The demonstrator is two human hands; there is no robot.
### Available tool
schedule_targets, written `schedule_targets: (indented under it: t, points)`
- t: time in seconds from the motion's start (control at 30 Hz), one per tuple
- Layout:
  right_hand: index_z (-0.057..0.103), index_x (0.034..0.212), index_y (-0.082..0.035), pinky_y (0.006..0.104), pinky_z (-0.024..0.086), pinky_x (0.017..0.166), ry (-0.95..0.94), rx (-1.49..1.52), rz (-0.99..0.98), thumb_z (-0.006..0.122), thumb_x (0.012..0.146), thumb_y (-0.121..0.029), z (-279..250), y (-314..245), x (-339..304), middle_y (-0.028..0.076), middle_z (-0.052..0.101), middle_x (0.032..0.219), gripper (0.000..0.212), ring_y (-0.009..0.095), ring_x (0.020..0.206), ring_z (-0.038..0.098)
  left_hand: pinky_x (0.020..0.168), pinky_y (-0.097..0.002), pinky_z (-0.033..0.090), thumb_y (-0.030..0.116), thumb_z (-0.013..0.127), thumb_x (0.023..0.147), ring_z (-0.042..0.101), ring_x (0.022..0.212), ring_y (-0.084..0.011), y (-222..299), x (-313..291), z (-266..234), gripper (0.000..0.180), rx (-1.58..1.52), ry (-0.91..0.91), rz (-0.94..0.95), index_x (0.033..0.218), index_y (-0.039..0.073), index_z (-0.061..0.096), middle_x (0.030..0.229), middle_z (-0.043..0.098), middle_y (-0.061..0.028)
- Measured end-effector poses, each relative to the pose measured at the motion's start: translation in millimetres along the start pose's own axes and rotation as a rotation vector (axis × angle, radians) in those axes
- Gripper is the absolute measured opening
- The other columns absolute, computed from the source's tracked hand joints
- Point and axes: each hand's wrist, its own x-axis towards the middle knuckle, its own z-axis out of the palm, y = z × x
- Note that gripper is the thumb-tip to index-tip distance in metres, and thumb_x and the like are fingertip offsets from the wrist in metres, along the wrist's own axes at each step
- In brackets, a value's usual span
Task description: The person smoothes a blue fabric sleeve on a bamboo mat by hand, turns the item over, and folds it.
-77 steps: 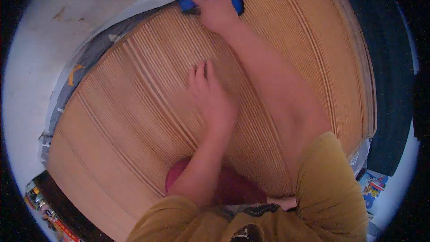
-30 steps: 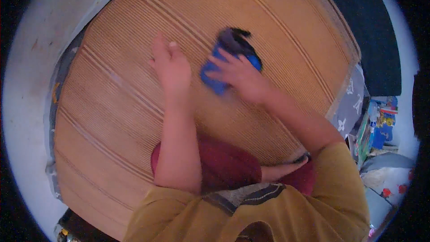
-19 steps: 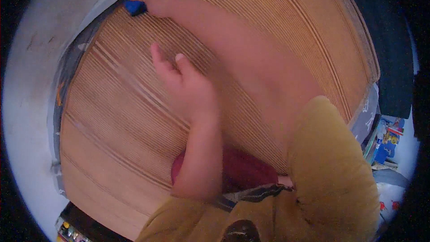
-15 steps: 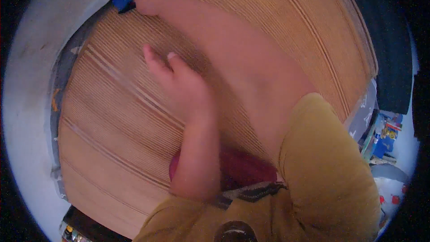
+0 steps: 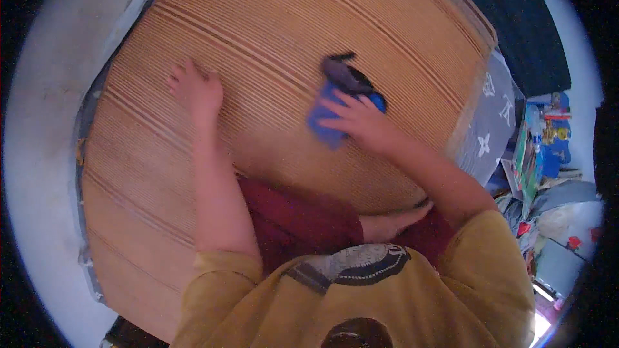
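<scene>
A soft blue and black thing [image 5: 329,122], with a dark greyish-purple part and a small black strap-like end, lies on the woven mat in front of me. It is partly blurred, and I cannot make out its kind. My right hand [image 5: 358,119] lies over its blue part with the fingers stretched out and spread. Farther left, my left hand [image 5: 198,93] rests palm down on the mat [image 5: 258,38], fingers apart, with nothing in it.
My legs in dark red cloth [image 5: 300,216] are folded on the mat's near side, a bare foot [image 5: 400,220] beside them. A pale wall [image 5: 48,122] runs along the left. Grey patterned fabric [image 5: 487,132] and a cluttered shelf [image 5: 548,135] stand at the right.
My right hand has come back from the far left edge, and the blue and black thing now lies under it near the middle. My left hand has moved left and down onto the mat.
</scene>
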Motion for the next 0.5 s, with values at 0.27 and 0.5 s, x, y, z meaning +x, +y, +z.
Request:
schedule_targets:
  t: [0.27,0.5]
  points:
    - [0.057,0.135,-0.032,0.0609,0.032,0.106,-0.082,0.007,0.067,0.066,0.073,-0.002,42,41,-216,0.003,0.035,0.158,0.069,0.035,0.146,0.029,0.116,-0.0569,0.021,0.041,0.059,0.092,0.022,0.145,-0.0430,-63,-26,-58,0.073,0.298,-0.233,0.356,0.153,0.015,0.029,0.159,0.026,-0.0151]
    - [0.057,0.135,-0.032,0.0576,0.034,0.106,-0.194,-0.023,0.009,0.058,0.083,-0.011,49,41,-233,0.000,0.034,0.158,0.056,0.033,0.146,0.027,0.120,-0.0528,0.010,0.038,0.041,0.101,0.018,0.148,-0.0353,-134,-65,-23,0.056,0.418,0.057,0.345,0.153,0.018,0.031,0.161,0.023,-0.0112]
